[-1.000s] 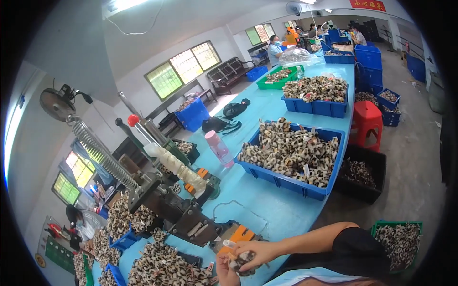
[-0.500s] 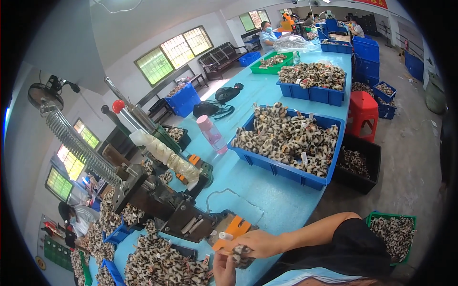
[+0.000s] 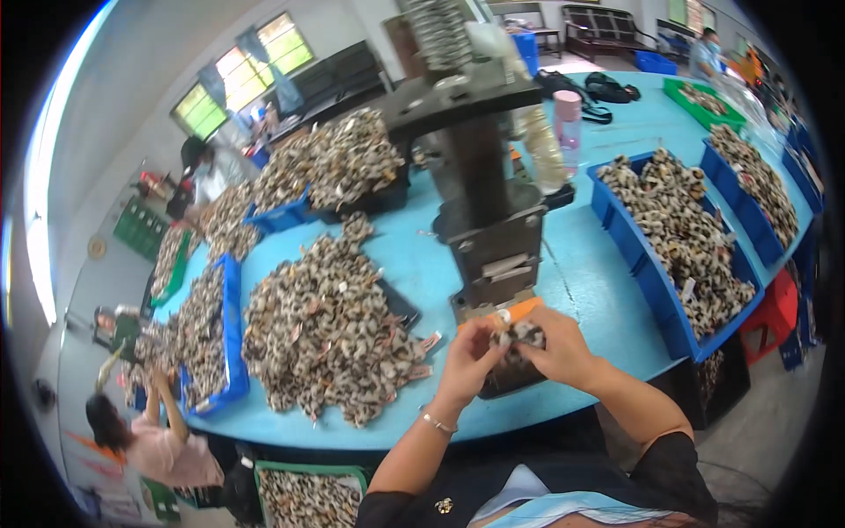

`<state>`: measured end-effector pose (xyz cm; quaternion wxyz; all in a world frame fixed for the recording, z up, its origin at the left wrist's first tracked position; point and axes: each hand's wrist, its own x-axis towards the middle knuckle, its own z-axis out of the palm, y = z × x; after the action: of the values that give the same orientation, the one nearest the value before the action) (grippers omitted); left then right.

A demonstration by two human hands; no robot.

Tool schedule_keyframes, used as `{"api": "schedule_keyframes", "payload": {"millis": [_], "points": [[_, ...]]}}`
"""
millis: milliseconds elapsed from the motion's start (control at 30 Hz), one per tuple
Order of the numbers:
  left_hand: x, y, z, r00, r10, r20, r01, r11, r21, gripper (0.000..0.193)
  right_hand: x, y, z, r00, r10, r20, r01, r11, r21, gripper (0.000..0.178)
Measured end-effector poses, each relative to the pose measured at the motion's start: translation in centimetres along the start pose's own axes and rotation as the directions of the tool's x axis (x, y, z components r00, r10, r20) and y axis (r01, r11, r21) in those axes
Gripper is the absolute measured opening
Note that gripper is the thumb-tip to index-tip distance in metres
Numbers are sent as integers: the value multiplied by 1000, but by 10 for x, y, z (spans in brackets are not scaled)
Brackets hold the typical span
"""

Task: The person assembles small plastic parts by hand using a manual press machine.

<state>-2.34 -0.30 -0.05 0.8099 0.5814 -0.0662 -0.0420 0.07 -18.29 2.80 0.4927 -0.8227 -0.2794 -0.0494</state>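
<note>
At the foot of a dark metal hand press [image 3: 499,238], my left hand [image 3: 473,354] and my right hand [image 3: 565,347] come together. Between their fingertips is a small spotted plush piece [image 3: 526,334], white with black and brown patches. Both hands pinch it, and the fingers partly cover it. Just beyond the fingers sits an orange block [image 3: 523,310] on the press base. A large heap of similar plush pieces [image 3: 326,330] lies on the blue table to the left of my hands, some with small tags. A dark flat object [image 3: 400,304] rests at that heap's right edge.
Blue bins [image 3: 662,260] of plush pieces stand at the right, and another blue bin [image 3: 232,343] at the left. A pink bottle [image 3: 568,132] stands behind the press. Co-workers [image 3: 167,444] sit along the left side. A green crate [image 3: 308,471] is below the table edge.
The view has swung left, bringing the press and the heap toward the middle. My left hand and forearm show more fully now. The plush piece stays between both hands by the press.
</note>
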Motion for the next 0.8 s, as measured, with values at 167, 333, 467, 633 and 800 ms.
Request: {"api": "schedule_keyframes", "payload": {"millis": [167, 333, 467, 633, 800], "points": [[13, -12, 5, 968, 95, -233, -81, 994, 67, 17, 27, -2, 13, 952, 297, -75, -302, 952, -55, 34], [18, -7, 14, 948, 70, -310, -70, 998, 11, 15, 34, 23, 6, 947, 312, 81, -311, 950, -23, 32], [20, -12, 7, 945, 4, -328, -29, 997, -71, 17, 37, 23, 0, 861, 407, 305, -500, 789, 358, 23], [31, -21, 7, 940, 48, -337, -64, 997, -37, 17, 19, 31, 12, 852, 470, 230, -496, 585, 642, 24], [29, -29, 9, 938, 37, -345, -40, 999, -2, 15, 15, 43, 16, 841, 510, 178, -491, 584, 647, 21]]}}
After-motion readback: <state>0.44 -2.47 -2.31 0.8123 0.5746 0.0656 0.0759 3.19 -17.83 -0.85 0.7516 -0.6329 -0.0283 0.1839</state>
